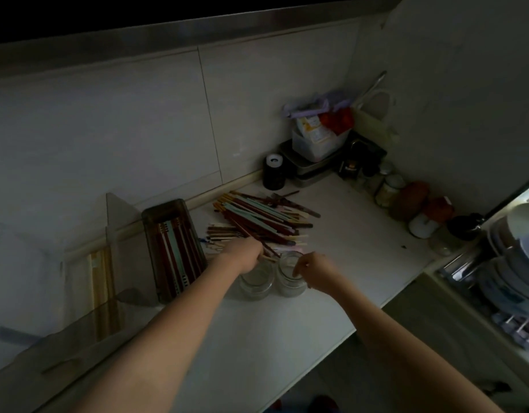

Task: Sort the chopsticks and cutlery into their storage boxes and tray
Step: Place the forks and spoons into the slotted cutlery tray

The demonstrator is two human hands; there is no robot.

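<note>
Brown, teal chopsticks (263, 217) (white countertop (346, 222))

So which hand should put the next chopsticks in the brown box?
Probably the left hand: it already grips chopsticks at the pile, and the brown box sits on its side. The right hand hovers over a glass jar, farther away.

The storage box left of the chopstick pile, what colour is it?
Dark smoky brown and see-through, storage box, seen in the head view.

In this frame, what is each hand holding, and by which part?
The left hand grips a few chopsticks near their near ends, at the pile's edge. The right hand has curled fingers over a glass jar; whether it holds anything cannot be told.
</note>
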